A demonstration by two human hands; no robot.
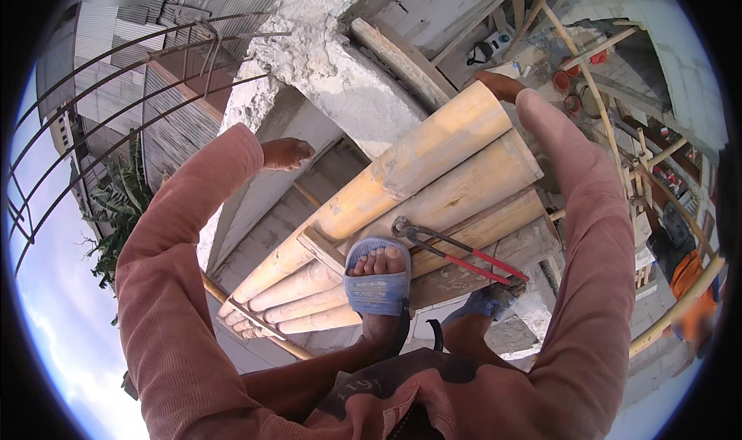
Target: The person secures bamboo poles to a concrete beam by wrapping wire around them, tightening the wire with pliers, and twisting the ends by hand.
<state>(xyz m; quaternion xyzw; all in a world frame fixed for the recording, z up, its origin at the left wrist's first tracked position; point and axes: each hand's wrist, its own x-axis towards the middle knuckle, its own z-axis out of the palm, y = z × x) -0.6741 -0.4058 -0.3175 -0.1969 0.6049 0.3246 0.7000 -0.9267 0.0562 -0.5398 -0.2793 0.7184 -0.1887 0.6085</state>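
My left hand hangs in the air beside the rough concrete, its fingers loosely bent and nothing visible in them. Past the upper end of the largest bamboo pole is my right hand, close against the pole's far side; most of its fingers are hidden. Several bamboo poles lie side by side under my feet as a platform. Pincers with red handles rest across them, their dark jaws next to my foot in a blue sandal. My other sandaled foot stands by the handle ends.
Rough concrete and a timber board adjoin the poles. Bent steel bars stick out at the left, above corrugated roofs. Far below at the right are buckets, bamboo scaffolding and a person in orange.
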